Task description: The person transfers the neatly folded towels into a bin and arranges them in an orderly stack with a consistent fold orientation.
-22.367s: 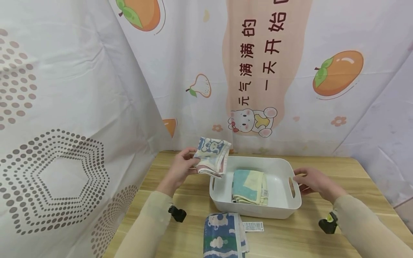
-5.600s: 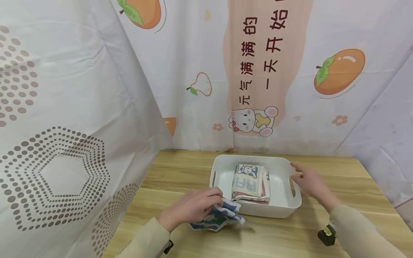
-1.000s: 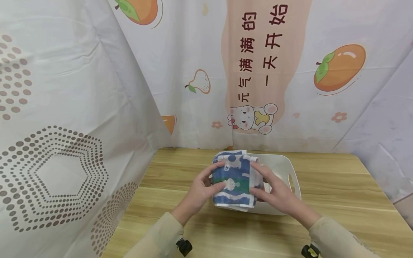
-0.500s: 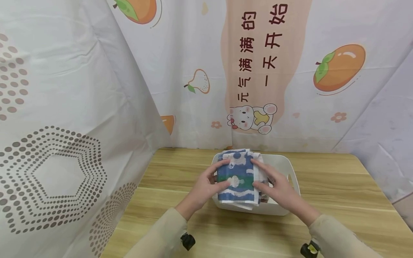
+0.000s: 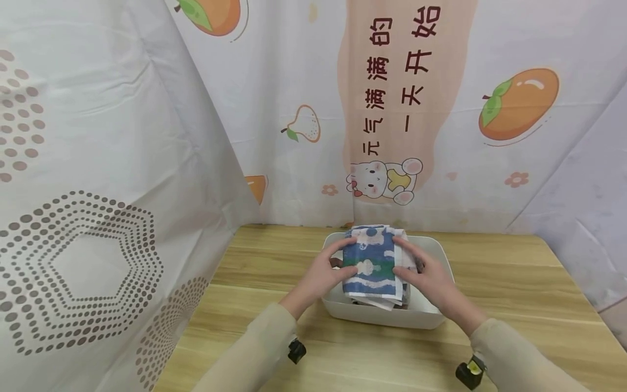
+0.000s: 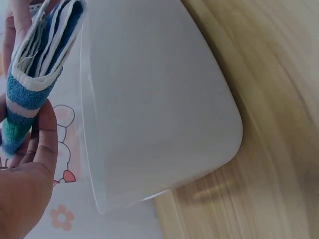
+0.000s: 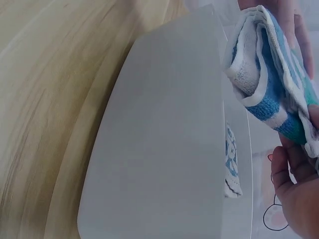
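Observation:
Both hands hold a folded blue, green and white towel (image 5: 369,267) above a white plastic basket (image 5: 387,317). My left hand (image 5: 320,275) pinches its left edge, thumb on top and fingers underneath. On the opposite edge, my right hand (image 5: 431,277) grips it the same way. The left wrist view shows the towel's stacked layers (image 6: 42,55) above the rim. Inside the basket, a blue-and-white patterned towel (image 7: 231,159) shows past the rim in the right wrist view; from the head it is mostly covered by the held towel.
The basket stands on a wood-grain table (image 5: 343,359), near its back edge. A printed curtain (image 5: 303,179) hangs right behind the table, and another dotted curtain (image 5: 103,152) falls along the left side.
Earlier, the left hand put a bear-patterned towel into the basket, then picked the blue towel off the table. Over the last second, both hands have shifted it rightward over the basket.

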